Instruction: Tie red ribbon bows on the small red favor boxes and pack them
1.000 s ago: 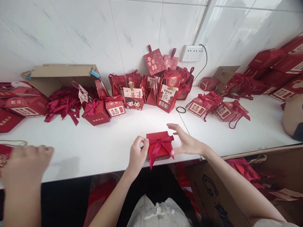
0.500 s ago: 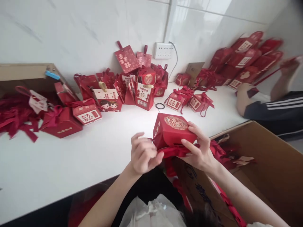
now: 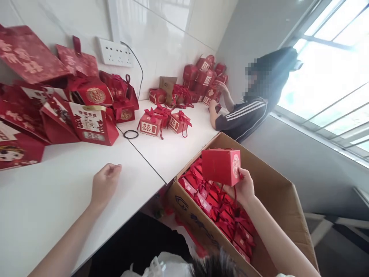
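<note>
My right hand (image 3: 243, 187) grips a small red gift box (image 3: 220, 166) with a round gold emblem on its side, held above an open cardboard carton (image 3: 275, 194). The carton is filled with several similar red boxes tied with ribbons (image 3: 215, 202). My left hand (image 3: 105, 184) rests on the white table (image 3: 57, 192) with fingers loosely curled and nothing in it.
Red gift bags and boxes (image 3: 83, 115) crowd the table's far left against the tiled wall. Two ribboned boxes (image 3: 164, 121) and a black hair tie (image 3: 130, 134) lie mid-table. A person in a striped black top (image 3: 250, 107) works at more red boxes (image 3: 204, 77) on the far right.
The view swung right. My right hand carried the red box off the table and over the carton. My left hand let go of the ribbon and settled on the table.
</note>
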Tool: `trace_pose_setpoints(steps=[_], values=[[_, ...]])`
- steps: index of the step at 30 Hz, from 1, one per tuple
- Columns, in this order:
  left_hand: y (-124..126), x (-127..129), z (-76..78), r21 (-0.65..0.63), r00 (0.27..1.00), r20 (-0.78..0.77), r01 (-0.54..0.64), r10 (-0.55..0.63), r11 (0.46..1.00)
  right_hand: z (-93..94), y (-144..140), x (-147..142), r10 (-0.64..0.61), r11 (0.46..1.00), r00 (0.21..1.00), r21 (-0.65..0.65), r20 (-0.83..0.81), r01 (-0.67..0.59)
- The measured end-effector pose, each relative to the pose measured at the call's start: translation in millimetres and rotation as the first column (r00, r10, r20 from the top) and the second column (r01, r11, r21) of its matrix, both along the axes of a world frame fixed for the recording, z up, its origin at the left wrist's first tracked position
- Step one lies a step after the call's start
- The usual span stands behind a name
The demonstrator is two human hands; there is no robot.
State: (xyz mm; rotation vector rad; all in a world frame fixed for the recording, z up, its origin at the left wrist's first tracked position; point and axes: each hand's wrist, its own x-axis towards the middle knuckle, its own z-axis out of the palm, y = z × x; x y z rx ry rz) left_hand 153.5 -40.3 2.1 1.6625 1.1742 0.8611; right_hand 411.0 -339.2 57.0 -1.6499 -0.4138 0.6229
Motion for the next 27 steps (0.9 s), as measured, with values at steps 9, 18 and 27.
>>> trace_pose_setpoints(steps=[9, 18, 27], values=[[-11.7, 0.1, 7.2, -0.026, 0.997, -0.054, 0.047, -0.048, 0.999, -89.6, -66.7, 39.1, 0.173, 0.840, 0.796, -0.509, 0.580, 0.188], [-3.8, 2.3, -12.1, 0.086, 0.991, -0.087, 0.106, -0.099, 0.991, -162.0, -42.3, -14.1, 0.161, 0.815, 0.913, -0.573, 0.375, 0.091], [15.9, -38.7, 22.9, 0.546, 1.000, -0.014, 0.025, -0.021, 0.837, -129.2, -34.2, 49.5, 0.162, 0.831, 0.903, -0.549, 0.397, 0.092]])
